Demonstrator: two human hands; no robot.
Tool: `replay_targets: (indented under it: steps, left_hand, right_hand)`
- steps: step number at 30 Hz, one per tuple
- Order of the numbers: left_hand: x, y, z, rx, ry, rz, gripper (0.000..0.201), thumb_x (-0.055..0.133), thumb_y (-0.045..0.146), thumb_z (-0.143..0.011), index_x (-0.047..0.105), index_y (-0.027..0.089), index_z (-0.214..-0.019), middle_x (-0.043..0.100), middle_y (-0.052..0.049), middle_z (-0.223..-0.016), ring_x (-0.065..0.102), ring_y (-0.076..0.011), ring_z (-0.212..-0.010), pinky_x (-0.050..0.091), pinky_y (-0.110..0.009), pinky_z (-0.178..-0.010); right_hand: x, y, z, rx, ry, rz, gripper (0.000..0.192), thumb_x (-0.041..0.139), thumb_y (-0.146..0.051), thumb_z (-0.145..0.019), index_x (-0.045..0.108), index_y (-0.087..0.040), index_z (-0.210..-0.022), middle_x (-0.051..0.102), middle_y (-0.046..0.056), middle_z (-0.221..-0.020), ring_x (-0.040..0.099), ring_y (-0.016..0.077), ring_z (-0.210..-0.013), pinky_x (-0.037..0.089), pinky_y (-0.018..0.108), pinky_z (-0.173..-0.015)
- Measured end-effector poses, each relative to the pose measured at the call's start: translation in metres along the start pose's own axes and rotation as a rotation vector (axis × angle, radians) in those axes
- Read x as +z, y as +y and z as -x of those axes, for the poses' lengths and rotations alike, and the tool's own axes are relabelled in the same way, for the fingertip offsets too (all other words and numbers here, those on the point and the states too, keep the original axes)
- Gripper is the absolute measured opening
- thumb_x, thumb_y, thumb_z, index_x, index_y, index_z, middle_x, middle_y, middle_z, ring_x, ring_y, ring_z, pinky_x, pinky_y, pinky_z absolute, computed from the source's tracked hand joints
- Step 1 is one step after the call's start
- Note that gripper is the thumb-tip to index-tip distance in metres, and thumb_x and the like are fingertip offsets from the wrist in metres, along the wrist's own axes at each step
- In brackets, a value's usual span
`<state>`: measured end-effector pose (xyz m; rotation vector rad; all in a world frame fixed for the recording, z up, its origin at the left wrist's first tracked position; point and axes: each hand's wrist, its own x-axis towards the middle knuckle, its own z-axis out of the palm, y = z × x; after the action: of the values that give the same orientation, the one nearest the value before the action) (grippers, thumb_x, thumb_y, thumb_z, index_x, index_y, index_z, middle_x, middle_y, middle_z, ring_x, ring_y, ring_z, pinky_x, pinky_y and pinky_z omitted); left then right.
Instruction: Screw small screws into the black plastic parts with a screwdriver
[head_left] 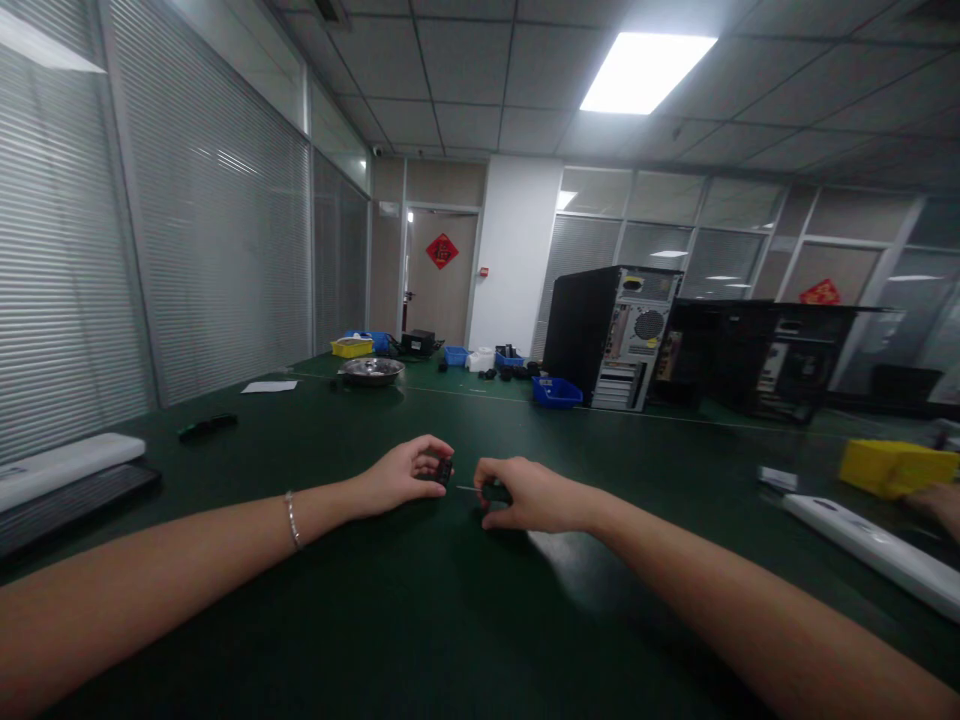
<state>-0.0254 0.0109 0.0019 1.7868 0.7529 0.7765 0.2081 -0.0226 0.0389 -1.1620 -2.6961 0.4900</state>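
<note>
- Your left hand pinches a small black part between thumb and fingertips, near the middle of the worktop.
- Just right of the part, your right hand is closed on a thin tool; its slim metal tip points at the part and stops just short of it. What kind of tool it is, you cannot tell.
- A bracelet sits on your left wrist, on the near side of the part.
- Far behind the part, a metal bowl stands by a yellow bin.
- Behind and right of the part, a blue bin lies just beside an open PC tower.
- Well to the right of the part, a white bar lies near a yellow box, with another person's hand at the frame edge.
- Well to the left of the part, a keyboard rests at the worktop's edge.
</note>
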Motion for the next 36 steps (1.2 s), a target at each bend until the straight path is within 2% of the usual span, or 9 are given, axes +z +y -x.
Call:
replay_targets:
  steps: [4, 6, 8, 13, 16, 24, 30, 36]
  left_hand:
    - [-0.001, -0.002, -0.001, 0.000, 0.006, -0.029, 0.047, 0.072, 0.013, -0.064, 0.052, 0.015, -0.106, 0.057, -0.006, -0.102, 0.056, -0.0209, -0.100, 0.042, -0.041, -0.092]
    - [-0.002, -0.004, -0.001, 0.021, -0.004, -0.047, 0.047, 0.072, 0.014, -0.064, 0.052, 0.015, -0.106, 0.057, -0.006, -0.102, 0.056, -0.0206, -0.099, 0.043, -0.041, -0.091]
    - [-0.002, -0.004, -0.001, 0.051, -0.023, -0.070, 0.046, 0.071, 0.014, -0.065, 0.052, 0.015, -0.107, 0.057, -0.006, -0.103, 0.056, -0.0205, -0.099, 0.043, -0.039, -0.091]
    - [0.001, -0.002, 0.001, 0.128, -0.069, -0.120, 0.047, 0.069, 0.016, -0.069, 0.052, 0.018, -0.113, 0.055, -0.006, -0.112, 0.055, -0.0202, -0.100, 0.044, -0.038, -0.090]
    - [0.006, -0.001, 0.002, 0.164, -0.084, -0.107, 0.048, 0.069, 0.016, -0.069, 0.051, 0.018, -0.114, 0.055, -0.007, -0.113, 0.055, -0.0202, -0.101, 0.043, -0.038, -0.090]
    - [0.011, 0.006, 0.005, 0.132, -0.108, -0.057, 0.043, 0.070, 0.019, -0.068, 0.056, 0.016, -0.109, 0.059, -0.006, -0.105, 0.057, -0.0202, -0.096, 0.044, -0.039, -0.088]
    - [0.012, 0.007, 0.003, 0.116, -0.091, -0.078, 0.040, 0.068, 0.018, -0.070, 0.057, 0.016, -0.108, 0.060, -0.007, -0.105, 0.058, -0.0198, -0.096, 0.044, -0.038, -0.088]
    - [0.014, -0.002, 0.001, 0.139, -0.048, -0.107, 0.040, 0.067, 0.016, -0.070, 0.056, 0.015, -0.109, 0.060, -0.006, -0.104, 0.058, -0.0191, -0.095, 0.045, -0.036, -0.087]
  right_hand:
    - [0.003, 0.009, -0.003, -0.004, -0.067, -0.209, 0.037, 0.069, -0.033, -0.071, 0.052, -0.020, -0.101, 0.060, 0.000, -0.093, 0.058, 0.0154, -0.082, 0.045, 0.024, -0.066]
    - [0.005, 0.013, -0.005, -0.018, -0.059, -0.275, 0.038, 0.070, -0.031, -0.070, 0.051, -0.019, -0.100, 0.060, 0.000, -0.092, 0.058, 0.0148, -0.082, 0.045, 0.024, -0.067]
    - [0.007, 0.015, -0.007, -0.032, 0.019, -0.293, 0.036, 0.070, -0.029, -0.070, 0.050, -0.019, -0.098, 0.060, 0.000, -0.091, 0.057, 0.0139, -0.080, 0.044, 0.023, -0.066]
    - [0.016, 0.003, -0.012, -0.018, 0.349, -0.249, 0.029, 0.065, -0.029, -0.075, 0.048, -0.020, -0.096, 0.057, -0.002, -0.081, 0.051, 0.0110, -0.065, 0.038, 0.021, -0.054]
    - [0.024, -0.004, -0.014, -0.034, 0.436, -0.192, 0.029, 0.065, -0.027, -0.074, 0.048, -0.021, -0.097, 0.057, 0.000, -0.088, 0.052, 0.0123, -0.069, 0.039, 0.022, -0.057]
    - [0.031, -0.011, -0.014, -0.039, 0.462, -0.095, 0.024, 0.062, -0.027, -0.078, 0.049, -0.021, -0.097, 0.059, 0.002, -0.094, 0.056, 0.0173, -0.084, 0.042, 0.027, -0.070]
    - [0.029, -0.013, -0.013, 0.007, 0.433, -0.017, 0.025, 0.061, -0.026, -0.078, 0.048, -0.022, -0.099, 0.060, 0.002, -0.095, 0.056, 0.0187, -0.085, 0.041, 0.027, -0.067]
    - [0.032, -0.011, -0.014, 0.025, 0.445, 0.047, 0.026, 0.061, -0.027, -0.078, 0.047, -0.023, -0.100, 0.060, 0.001, -0.096, 0.057, 0.0180, -0.084, 0.039, 0.026, -0.065]
